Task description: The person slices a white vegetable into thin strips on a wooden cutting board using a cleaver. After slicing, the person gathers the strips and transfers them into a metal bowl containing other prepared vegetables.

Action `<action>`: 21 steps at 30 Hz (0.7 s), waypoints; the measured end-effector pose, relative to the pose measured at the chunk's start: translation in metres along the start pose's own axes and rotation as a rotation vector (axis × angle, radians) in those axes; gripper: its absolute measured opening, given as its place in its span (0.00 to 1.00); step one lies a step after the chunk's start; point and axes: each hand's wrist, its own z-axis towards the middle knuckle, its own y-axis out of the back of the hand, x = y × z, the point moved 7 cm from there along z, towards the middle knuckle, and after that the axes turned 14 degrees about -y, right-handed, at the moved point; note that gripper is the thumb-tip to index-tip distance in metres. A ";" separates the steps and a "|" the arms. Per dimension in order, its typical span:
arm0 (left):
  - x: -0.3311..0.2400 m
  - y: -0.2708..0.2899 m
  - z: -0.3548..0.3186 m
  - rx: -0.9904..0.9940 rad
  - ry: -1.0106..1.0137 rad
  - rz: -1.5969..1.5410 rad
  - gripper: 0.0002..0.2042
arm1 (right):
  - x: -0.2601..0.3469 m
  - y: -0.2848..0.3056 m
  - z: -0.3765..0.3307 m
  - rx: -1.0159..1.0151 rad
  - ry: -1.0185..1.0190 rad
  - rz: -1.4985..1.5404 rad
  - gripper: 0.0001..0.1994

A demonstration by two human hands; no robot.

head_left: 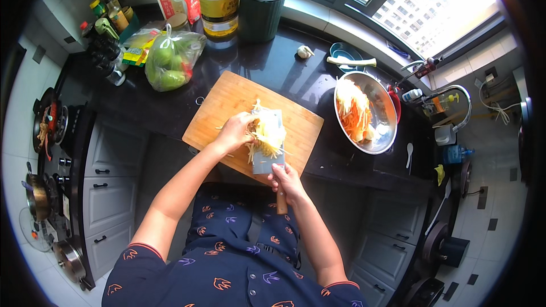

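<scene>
My right hand [288,183] is closed round a cleaver near the base of its blade, and the wooden handle [282,203] shows below the fingers. The broad grey blade [263,165] lies flat over the wooden cutting board [219,99]. A heap of pale yellow vegetable shreds [270,132] rests on the blade. My left hand [236,132] presses its curled fingers into the heap from the left. A few loose shreds lie on the board beside it. Right of the board, a steel bowl [387,122] holds orange and pale shreds [355,111].
Behind the board are a bag of green produce [169,62], an oil jug [219,5] and a chopstick holder [261,17]. A garlic bulb [305,52] sits near the window. At right are a white spoon [409,155] and a faucet [467,111]; pans [38,193] stand at left.
</scene>
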 end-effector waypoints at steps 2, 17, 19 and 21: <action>0.001 0.006 0.001 0.005 -0.004 0.037 0.29 | 0.002 0.000 -0.004 0.002 0.010 -0.022 0.09; 0.023 0.021 -0.008 -0.097 0.148 -0.059 0.09 | -0.001 0.006 -0.016 -0.003 -0.012 0.014 0.09; 0.032 0.018 -0.011 -0.117 0.145 -0.056 0.08 | 0.000 0.005 -0.017 -0.006 -0.018 0.009 0.09; 0.026 0.017 -0.006 -0.092 0.136 0.014 0.08 | 0.000 0.010 -0.021 -0.023 -0.005 0.021 0.09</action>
